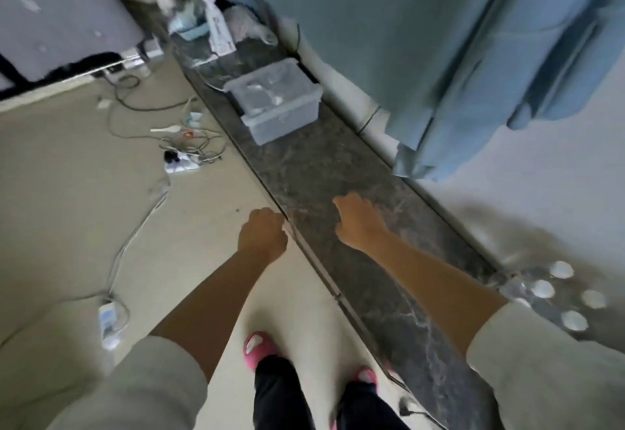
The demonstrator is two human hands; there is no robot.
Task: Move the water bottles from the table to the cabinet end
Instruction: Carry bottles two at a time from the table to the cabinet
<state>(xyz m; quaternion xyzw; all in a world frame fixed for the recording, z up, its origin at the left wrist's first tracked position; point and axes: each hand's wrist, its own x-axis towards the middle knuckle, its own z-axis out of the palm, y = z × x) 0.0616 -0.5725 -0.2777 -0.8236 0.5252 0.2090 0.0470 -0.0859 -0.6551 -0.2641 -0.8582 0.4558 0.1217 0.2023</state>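
water bottles blurred, only white caps clear.

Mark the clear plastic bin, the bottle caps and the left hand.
clear plastic bin [282,114]: head view, front wall.
bottle caps [561,269]: head view, top of the farthest white cap.
left hand [262,235]: head view, back of hand.

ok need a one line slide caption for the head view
Both hands, left and right, empty above a dark marble ledge; bottle caps cluster at right.
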